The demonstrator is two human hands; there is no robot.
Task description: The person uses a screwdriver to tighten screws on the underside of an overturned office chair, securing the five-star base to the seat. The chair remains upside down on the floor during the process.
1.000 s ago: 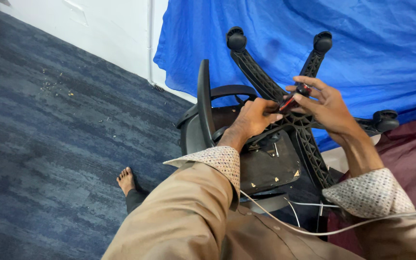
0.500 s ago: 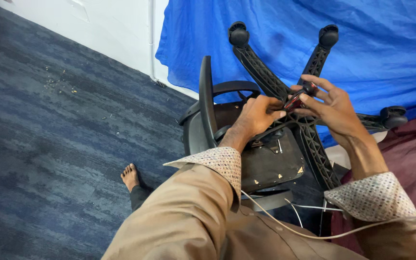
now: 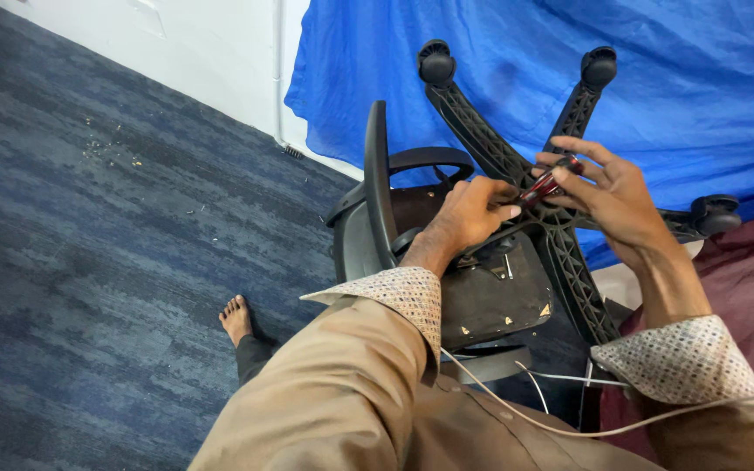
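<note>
1. Over the upturned office chair [image 3: 482, 288], the left hand [image 3: 469, 218] pinches the tip of the red-handled screwdriver [image 3: 547, 185].
2. The right hand [image 3: 613, 196] grips its handle, unmoved at the star base [image 3: 560, 235]; work stays there.

One view only, taken from a head-worn camera. It is aimed steeply down and forward over the wearer's own sleeves. The upturned office chair [image 3: 482, 262] is framed close, mid-picture; blue carpet floor [image 3: 89, 244] is seen at left, blue sheet [image 3: 700, 78] at top right.
</note>
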